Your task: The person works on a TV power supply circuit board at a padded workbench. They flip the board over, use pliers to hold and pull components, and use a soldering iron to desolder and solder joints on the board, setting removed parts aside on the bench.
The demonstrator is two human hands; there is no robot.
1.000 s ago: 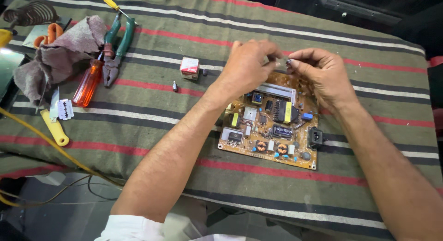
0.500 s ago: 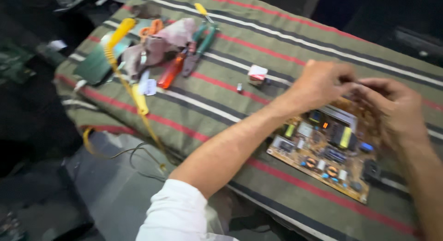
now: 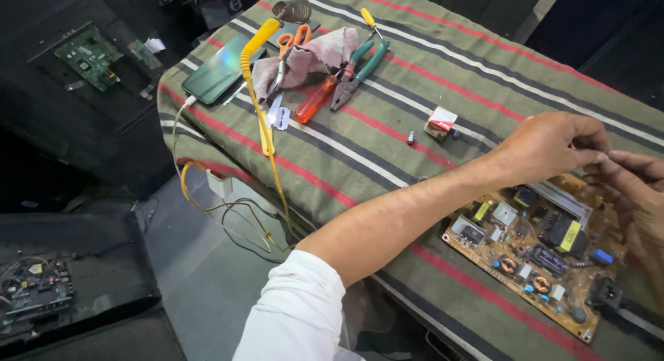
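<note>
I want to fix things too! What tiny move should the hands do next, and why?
Probably lower the hands toward the board. The left hand and right hand meet above its far edge, fingertips pinched together around something too small to make out. The pliers lie far off, so the fingers would likely do the placing.

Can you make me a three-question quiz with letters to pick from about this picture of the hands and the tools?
1. Where does the circuit board lie?
A. on the striped cloth
B. on the floor
C. inside a box

2. What colour are the scissors' handles?
A. blue
B. orange
C. white

3. How are the left hand and right hand placed?
A. far apart
B. both flat on the phone
C. fingertips meeting above the board

Answers: 1 A, the board rests on the striped cloth. 2 B, orange loops show beside the rag. 3 C, the fingers come together over the board.
</note>
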